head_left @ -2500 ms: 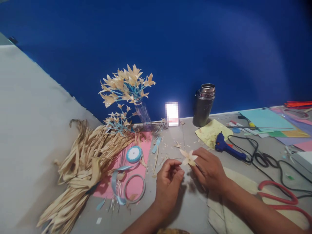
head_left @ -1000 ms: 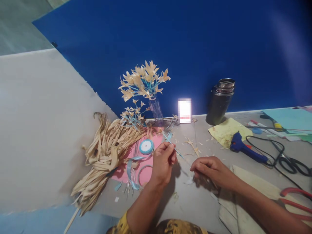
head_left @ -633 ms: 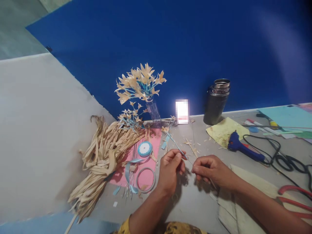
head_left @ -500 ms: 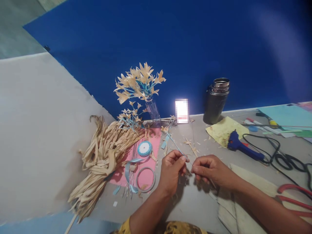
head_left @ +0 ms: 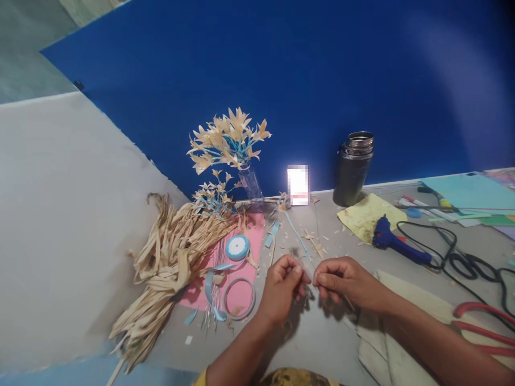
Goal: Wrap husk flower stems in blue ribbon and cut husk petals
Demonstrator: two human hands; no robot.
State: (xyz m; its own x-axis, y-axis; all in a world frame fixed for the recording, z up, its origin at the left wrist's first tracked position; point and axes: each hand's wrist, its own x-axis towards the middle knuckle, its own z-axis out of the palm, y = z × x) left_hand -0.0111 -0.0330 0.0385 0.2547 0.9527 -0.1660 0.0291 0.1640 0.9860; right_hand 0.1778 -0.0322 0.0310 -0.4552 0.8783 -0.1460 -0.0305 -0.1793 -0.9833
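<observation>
My right hand [head_left: 341, 279] pinches the lower end of a thin flower stem [head_left: 295, 228], which is wrapped in light blue along its upper part. The stem slants up and away to a small pale flower [head_left: 282, 207] near the wall. A thin strip also shows beneath the right palm. Close by on the left, my left hand [head_left: 285, 284] has its fingers curled and thumb against the forefinger, just off the stem. What it holds, if anything, is hidden. A light blue ribbon roll [head_left: 237, 247] lies on pink paper [head_left: 256, 228] left of the hands.
Dried husks [head_left: 169, 268] spread at the left, beside finished flowers [head_left: 225, 136] in a clear vase [head_left: 250, 188]. A dark flask [head_left: 353, 169] stands by the wall. At right lie a blue glue gun [head_left: 398, 244], its cord, black scissors [head_left: 469, 265] and red-handled tool [head_left: 483, 327].
My left hand has let go of the blue-wrapped stem and moved slightly down from it. The stem's flower end has swung a little to the right. My right hand still pinches the lower end.
</observation>
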